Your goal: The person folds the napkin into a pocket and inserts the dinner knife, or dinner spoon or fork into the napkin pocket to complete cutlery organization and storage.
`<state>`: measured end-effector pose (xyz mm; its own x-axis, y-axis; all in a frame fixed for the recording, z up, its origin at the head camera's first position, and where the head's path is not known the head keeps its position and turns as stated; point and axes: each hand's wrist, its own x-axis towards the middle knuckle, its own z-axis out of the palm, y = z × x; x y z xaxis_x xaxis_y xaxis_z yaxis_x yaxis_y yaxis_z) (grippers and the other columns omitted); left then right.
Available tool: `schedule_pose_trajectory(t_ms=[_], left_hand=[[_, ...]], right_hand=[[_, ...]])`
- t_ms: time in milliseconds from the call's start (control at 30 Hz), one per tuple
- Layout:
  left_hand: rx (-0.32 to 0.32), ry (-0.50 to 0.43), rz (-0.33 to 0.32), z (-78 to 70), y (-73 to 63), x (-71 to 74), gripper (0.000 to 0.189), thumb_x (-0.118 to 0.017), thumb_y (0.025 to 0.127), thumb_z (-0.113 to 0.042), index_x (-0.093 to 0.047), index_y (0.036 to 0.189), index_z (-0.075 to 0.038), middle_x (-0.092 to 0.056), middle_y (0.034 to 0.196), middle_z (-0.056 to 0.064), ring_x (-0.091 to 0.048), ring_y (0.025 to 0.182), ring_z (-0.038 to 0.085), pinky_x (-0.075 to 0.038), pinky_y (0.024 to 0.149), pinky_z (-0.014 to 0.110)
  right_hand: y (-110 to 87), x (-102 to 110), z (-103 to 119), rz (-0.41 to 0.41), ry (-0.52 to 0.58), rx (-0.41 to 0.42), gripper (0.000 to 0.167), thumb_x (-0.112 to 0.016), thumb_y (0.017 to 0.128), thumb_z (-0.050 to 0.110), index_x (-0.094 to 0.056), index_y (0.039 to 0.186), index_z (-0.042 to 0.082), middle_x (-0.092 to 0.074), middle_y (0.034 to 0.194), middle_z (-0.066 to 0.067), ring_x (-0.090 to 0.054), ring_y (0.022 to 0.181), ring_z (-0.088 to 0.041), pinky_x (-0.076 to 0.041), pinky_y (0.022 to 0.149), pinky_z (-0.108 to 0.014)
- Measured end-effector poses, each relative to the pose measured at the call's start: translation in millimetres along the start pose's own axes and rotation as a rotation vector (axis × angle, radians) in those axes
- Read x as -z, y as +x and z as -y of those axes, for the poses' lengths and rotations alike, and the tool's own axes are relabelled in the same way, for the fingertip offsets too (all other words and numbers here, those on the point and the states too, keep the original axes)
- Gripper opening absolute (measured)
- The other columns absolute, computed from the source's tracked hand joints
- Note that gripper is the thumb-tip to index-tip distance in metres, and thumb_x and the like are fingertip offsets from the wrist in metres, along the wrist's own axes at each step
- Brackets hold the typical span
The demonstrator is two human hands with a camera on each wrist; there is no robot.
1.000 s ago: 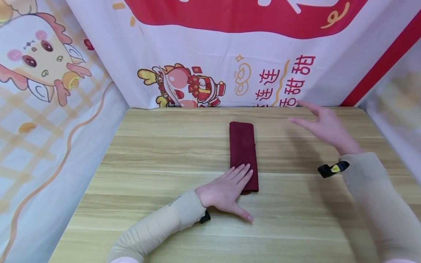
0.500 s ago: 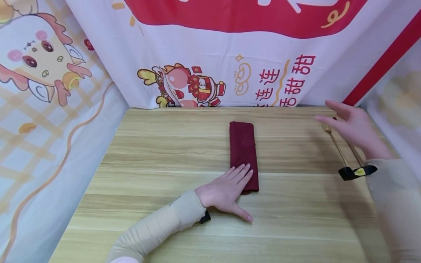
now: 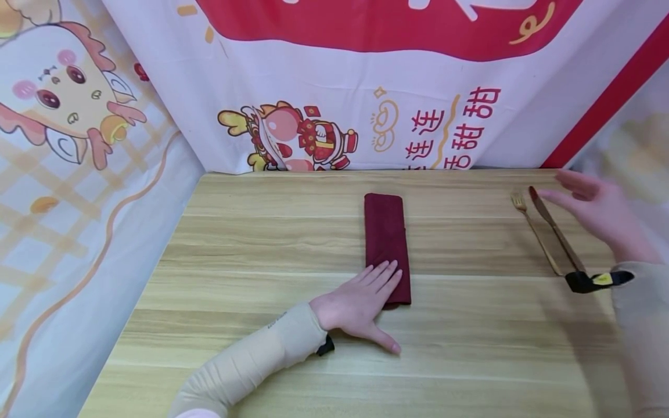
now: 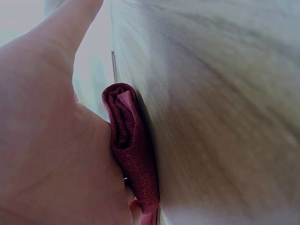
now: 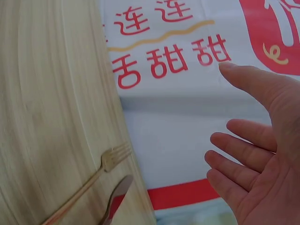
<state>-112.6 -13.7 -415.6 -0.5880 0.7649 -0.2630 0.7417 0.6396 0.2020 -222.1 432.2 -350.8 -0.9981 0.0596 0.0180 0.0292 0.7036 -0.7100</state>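
Note:
A dark red cloth napkin (image 3: pixel 385 232), folded into a long narrow strip, lies at mid-table. My left hand (image 3: pixel 360 299) rests flat across its near end, fingers straight and thumb spread toward me. In the left wrist view the rolled layers of the napkin's end (image 4: pixel 125 122) show beside the palm. At the right, a gold fork (image 3: pixel 535 232) and a gold knife (image 3: pixel 556 229) lie side by side on the table. My right hand (image 3: pixel 601 209) hovers just right of the knife, holding nothing, its fingers loosely bent and thumb apart in the right wrist view.
The wood-grain table (image 3: pixel 251 244) ends at the back against a white and red printed cloth (image 3: pixel 334 75). Another printed cloth (image 3: pixel 78 203) hangs along the left side. A black wrist strap (image 3: pixel 596 281) on the right arm overlaps the cutlery handles in the head view.
My right hand has moved rightward, from right of the napkin to beyond the fork and knife, uncovering both to view. The left hand and the napkin have stayed put.

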Motion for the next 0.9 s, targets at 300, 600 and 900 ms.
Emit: schedule_pose_trajectory(t_ms=[300, 600, 900], left_hand=[[-0.001, 0.005, 0.0, 0.3, 0.3, -1.4, 0.132, -0.057, 0.077, -0.087, -0.001, 0.162, -0.003, 0.004, 0.168, 0.016, 0.005, 0.154, 0.025, -0.003, 0.122, 0.038], [-0.001, 0.011, -0.007, 0.1, 0.4, -1.9, 0.132, -0.057, 0.077, -0.087, -0.001, 0.162, -0.002, 0.004, 0.168, 0.016, 0.005, 0.154, 0.025, -0.003, 0.122, 0.038], [-0.003, 0.021, -0.008, 0.0, 0.1, -1.7, 0.133, -0.057, 0.077, -0.088, -0.001, 0.162, -0.002, 0.004, 0.168, 0.017, 0.004, 0.154, 0.025, -0.003, 0.122, 0.038]], right_hand=[[-4.9, 9.7, -21.5, -0.039, -0.028, -0.044, 0.082, -0.066, 0.096, 0.051, -0.034, 0.16, 0.011, -0.036, 0.159, -0.021, -0.039, 0.14, -0.029, -0.037, 0.081, -0.005], [-7.4, 13.4, -42.2, 0.043, -0.075, -0.056, 0.086, -0.064, 0.097, 0.054, -0.034, 0.157, 0.001, -0.04, 0.152, -0.031, -0.049, 0.125, -0.011, -0.034, 0.066, -0.004], [-9.1, -6.8, -68.4, 0.113, -0.123, -0.063, 0.087, -0.071, 0.093, 0.052, -0.043, 0.15, -0.006, -0.051, 0.141, -0.034, -0.05, 0.089, 0.014, -0.045, 0.071, -0.017]])
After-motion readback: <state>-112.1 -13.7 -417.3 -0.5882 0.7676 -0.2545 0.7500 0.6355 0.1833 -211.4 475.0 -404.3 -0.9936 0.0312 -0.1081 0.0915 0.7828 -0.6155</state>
